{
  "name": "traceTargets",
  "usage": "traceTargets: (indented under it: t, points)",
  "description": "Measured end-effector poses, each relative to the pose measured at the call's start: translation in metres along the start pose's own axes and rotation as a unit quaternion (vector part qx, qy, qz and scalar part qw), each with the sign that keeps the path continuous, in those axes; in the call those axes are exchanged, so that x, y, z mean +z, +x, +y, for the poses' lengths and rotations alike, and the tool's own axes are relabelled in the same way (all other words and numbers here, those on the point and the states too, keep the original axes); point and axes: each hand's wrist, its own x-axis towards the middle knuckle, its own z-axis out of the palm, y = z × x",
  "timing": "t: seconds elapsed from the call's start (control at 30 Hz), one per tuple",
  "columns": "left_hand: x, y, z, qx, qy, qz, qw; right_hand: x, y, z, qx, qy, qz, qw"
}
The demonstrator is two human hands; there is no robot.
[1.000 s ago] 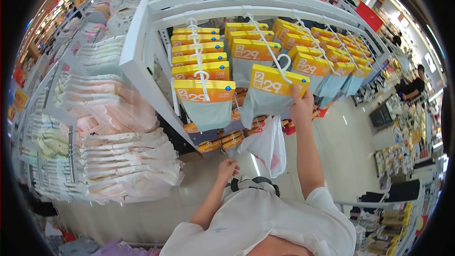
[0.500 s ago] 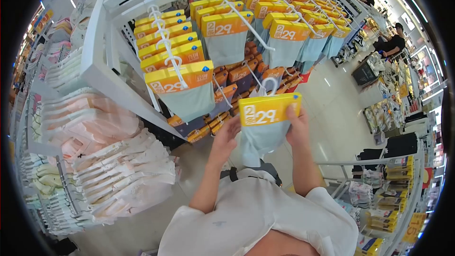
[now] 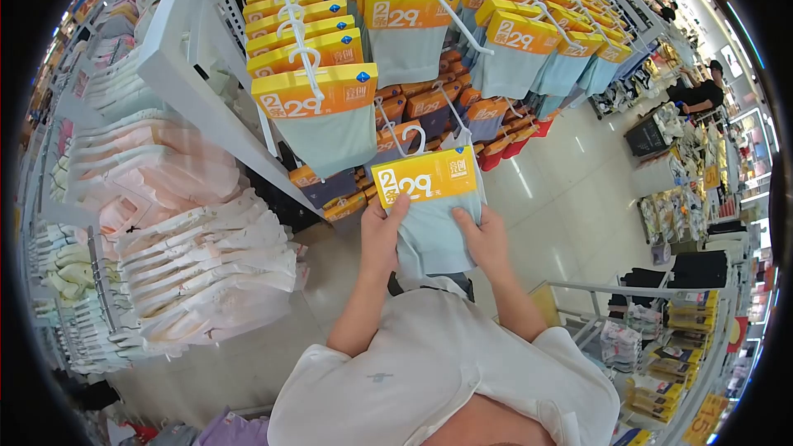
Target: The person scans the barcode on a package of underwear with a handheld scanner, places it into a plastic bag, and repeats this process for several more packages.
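Shop floor (image 3: 570, 198), package (image 3: 431, 219) between fingers (image 3: 461, 217)

Pale pink garments (image 3: 157, 169) and white garments (image 3: 211, 272) hang at left — purple cloth (image 3: 235, 428) shows at lower left. Upper right: a person in black (image 3: 704, 94) near a dark bin (image 3: 643, 139) — lower right, yellow-topped packs (image 3: 690, 314).

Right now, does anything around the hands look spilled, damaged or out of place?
Nothing stands out: the hanging packs look orderly, the visible floor shows no spill. One light-blue pack is off the rack, but the left hand and right hand hold it.
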Motion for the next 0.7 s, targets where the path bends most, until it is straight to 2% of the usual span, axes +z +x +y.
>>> traceTargets:
  t: [0.13, 0.23, 0.27, 0.33, 0.37, 0.4, 0.43, 0.47, 0.5, 0.53, 0.6, 0.67, 0.7]
  points:
    - [0.001, -0.006, -0.002, 0.039, 0.006, 0.023, 0.999, 0.0, 0.001, 0.003, -0.038, 0.001, 0.038, 0.999]
    - [0.002, -0.007, -0.007, 0.084, 0.088, 0.056, 0.991, -0.007, 0.009, 0.019, 0.026, -0.168, 0.015, 0.985]
    - [0.002, -0.008, -0.01, 0.099, 0.127, 0.068, 0.985, -0.007, 0.008, 0.018, -0.074, -0.165, 0.044, 0.983]
    - [0.008, -0.013, -0.01, 0.13, 0.229, 0.07, 0.962, -0.004, 0.005, 0.005, -0.27, -0.154, 0.103, 0.945]
    - [0.013, -0.018, -0.008, 0.143, 0.279, 0.071, 0.947, -0.004, 0.001, -0.002, -0.267, -0.117, 0.039, 0.956]
    - [0.019, -0.022, -0.005, 0.087, 0.366, 0.069, 0.924, -0.003, -0.003, -0.008, -0.262, -0.079, -0.024, 0.961]
    - [0.021, -0.021, -0.011, 0.183, 0.412, 0.033, 0.892, -0.001, -0.005, -0.011, -0.257, -0.041, -0.085, 0.962]
    - [0.022, -0.021, -0.018, 0.276, 0.45, -0.006, 0.849, 0.014, -0.013, -0.002, -0.207, 0.128, -0.066, 0.968]
    - [0.025, -0.023, -0.025, 0.365, 0.481, -0.044, 0.796, 0.015, -0.015, 0.001, -0.144, 0.159, -0.046, 0.976]
    - [0.039, -0.03, -0.022, 0.36, 0.544, -0.048, 0.756, 0.014, -0.015, 0.003, -0.084, 0.189, -0.027, 0.978]
    - [0.043, -0.036, -0.023, 0.361, 0.548, -0.077, 0.751, 0.013, -0.012, 0.016, 0.033, 0.277, 0.031, 0.96]
    - [0.038, -0.038, -0.024, 0.363, 0.53, -0.109, 0.758, 0.009, -0.006, 0.013, 0.044, 0.362, 0.053, 0.93]
    - [0.035, -0.039, -0.022, 0.38, 0.519, -0.096, 0.76, 0.006, -0.003, 0.012, 0.047, 0.403, 0.064, 0.912]
